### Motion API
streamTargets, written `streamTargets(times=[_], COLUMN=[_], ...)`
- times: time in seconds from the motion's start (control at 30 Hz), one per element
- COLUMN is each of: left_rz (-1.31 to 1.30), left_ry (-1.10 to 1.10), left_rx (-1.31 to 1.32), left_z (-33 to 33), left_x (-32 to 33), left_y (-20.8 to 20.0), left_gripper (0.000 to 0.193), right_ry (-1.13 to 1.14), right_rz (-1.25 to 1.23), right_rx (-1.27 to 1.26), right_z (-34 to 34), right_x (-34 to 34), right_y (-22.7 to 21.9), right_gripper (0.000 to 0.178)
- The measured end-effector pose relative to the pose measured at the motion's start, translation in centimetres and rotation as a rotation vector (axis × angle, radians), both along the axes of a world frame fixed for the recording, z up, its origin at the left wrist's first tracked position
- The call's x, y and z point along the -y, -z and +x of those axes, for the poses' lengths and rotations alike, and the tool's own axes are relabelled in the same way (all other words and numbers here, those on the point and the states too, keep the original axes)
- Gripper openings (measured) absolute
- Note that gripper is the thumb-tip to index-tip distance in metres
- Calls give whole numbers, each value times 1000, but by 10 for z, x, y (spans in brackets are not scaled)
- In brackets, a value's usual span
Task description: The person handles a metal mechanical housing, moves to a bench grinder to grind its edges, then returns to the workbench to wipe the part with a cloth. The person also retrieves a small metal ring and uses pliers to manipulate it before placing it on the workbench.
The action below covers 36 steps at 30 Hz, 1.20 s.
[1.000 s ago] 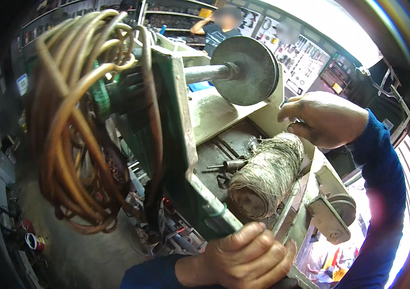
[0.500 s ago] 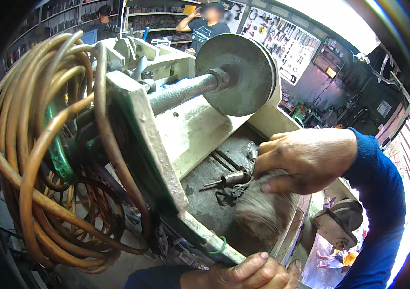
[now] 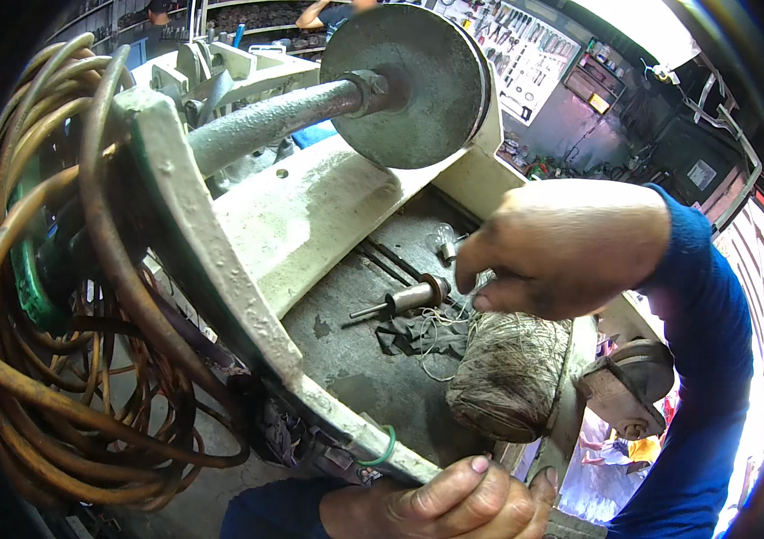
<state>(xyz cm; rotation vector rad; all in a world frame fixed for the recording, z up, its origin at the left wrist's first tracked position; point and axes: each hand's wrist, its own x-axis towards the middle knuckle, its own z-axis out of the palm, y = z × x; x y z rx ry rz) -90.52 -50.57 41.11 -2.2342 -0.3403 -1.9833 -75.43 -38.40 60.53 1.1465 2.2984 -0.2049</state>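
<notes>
My right hand, in a blue sleeve, hovers just above a large spool of grey-brown twine that lies on the machine bed. Its fingers are pinched together on a thin loose strand of twine near the spool's top. My left hand grips the lower front edge of the pale green machine frame. A small metal spindle and a dark rag lie on the bed, left of the spool.
A grey disc sits on a thick shaft above the bed. Coils of copper-coloured wire hang at the left. A green rubber ring loops the frame edge. A round metal part is at the right. A tool wall stands behind.
My right hand came down from the upper right to just above the twine spool. The view moved closer to the machine. My left hand kept its grip on the frame edge.
</notes>
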Motion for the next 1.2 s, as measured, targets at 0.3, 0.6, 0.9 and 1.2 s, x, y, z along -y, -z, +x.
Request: streamTargets(times=[0.3,0.6,0.9,1.2], left_rz=[-14,-16,-73,-1450], left_ry=[30,-58,-115,-403], left_rx=[5,-32,42,-955], left_z=[0,-3,0,-160], left_x=[-2,-1,15,308], left_y=[0,-8,18,257], left_gripper=[21,41,46,38], right_ry=[25,269,116,268], right_rz=[606,551,715,831], right_rx=[34,-681,-745,-1119], right_z=[60,72,28,58], right_x=[15,232,278,276], right_y=[-26,-10,107,149], right_gripper=[22,54,83,56])
